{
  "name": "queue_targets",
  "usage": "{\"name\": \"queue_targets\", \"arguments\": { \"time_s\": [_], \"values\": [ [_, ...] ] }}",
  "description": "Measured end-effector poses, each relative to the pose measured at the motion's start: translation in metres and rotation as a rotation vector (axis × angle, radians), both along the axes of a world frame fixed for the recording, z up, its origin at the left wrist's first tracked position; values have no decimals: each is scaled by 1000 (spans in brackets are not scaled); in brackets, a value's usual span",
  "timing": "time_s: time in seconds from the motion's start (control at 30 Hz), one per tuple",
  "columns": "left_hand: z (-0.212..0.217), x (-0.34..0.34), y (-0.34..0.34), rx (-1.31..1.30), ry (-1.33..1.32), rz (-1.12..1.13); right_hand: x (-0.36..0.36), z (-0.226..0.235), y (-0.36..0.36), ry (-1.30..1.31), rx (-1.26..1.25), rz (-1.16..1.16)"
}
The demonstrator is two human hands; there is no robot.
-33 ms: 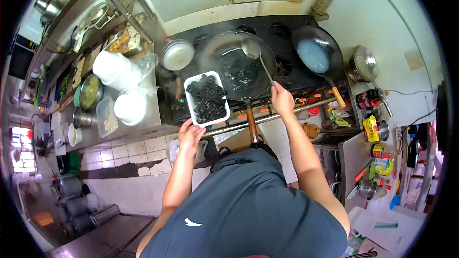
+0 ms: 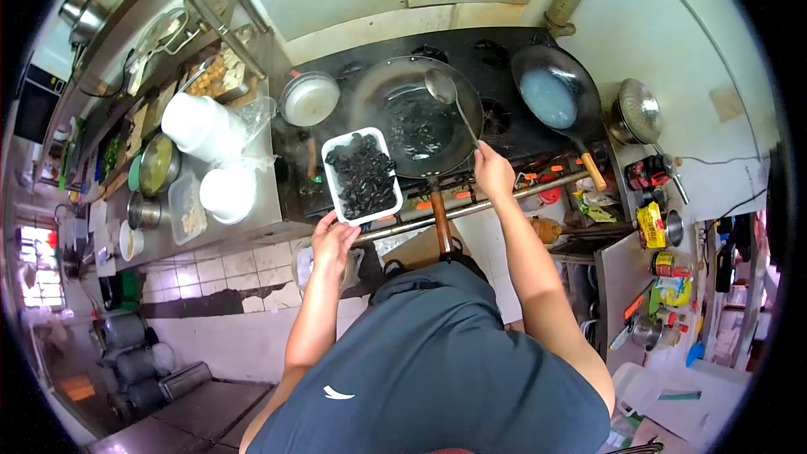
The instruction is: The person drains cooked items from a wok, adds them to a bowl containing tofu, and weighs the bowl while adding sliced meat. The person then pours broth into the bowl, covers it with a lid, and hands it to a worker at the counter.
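My left hand [image 2: 333, 240] grips the near edge of a white plastic tray [image 2: 380, 217], its fingers closed at the rim. Dark, crinkled food like black wood ear fungus [image 2: 363, 175] fills the tray, which overlaps the left side of a large wok [image 2: 466, 139]. Clear liquid lies in the wok's bottom, and its wooden handle [image 2: 441, 217] points toward me. In my right hand [image 2: 493, 171] is the handle of a metal ladle [image 2: 440, 85]. The ladle's bowl hangs over the far part of the wok; whether it touches the wall I cannot tell.
A second wok [image 2: 548, 99] with cloudy liquid stands right on the stove. Left of the big wok sits a pot [image 2: 309, 101]. White containers [image 2: 229, 191] crowd the left counter; a perforated strainer [image 2: 640, 109] rests at right. A metal rail [image 2: 525, 196] crosses the stove front.
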State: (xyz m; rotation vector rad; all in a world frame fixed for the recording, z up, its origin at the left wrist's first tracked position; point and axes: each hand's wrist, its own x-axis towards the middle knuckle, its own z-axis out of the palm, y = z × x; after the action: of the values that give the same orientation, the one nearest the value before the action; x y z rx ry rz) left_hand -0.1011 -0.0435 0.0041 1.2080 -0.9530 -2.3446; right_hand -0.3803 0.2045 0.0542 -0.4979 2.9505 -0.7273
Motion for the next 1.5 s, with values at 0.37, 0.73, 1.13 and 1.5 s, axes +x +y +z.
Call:
{"name": "queue_targets", "arguments": {
  "time_s": [0.37, 0.73, 1.13, 1.5],
  "values": [
    [8, -1, 1, -18, 4, -2, -12, -47, -36, -1087, -715, -214],
    [1, -19, -8, -21, -97, -96, 15, -50, -8, -573, -554, 2],
    [3, -28, -1, -194, -229, 15, 34, -31, 12, 61, -21, -8],
    [11, -37, 7, -218, -312, 131, 44, -30, 17, -1174, -855, -75]
  ]
}}
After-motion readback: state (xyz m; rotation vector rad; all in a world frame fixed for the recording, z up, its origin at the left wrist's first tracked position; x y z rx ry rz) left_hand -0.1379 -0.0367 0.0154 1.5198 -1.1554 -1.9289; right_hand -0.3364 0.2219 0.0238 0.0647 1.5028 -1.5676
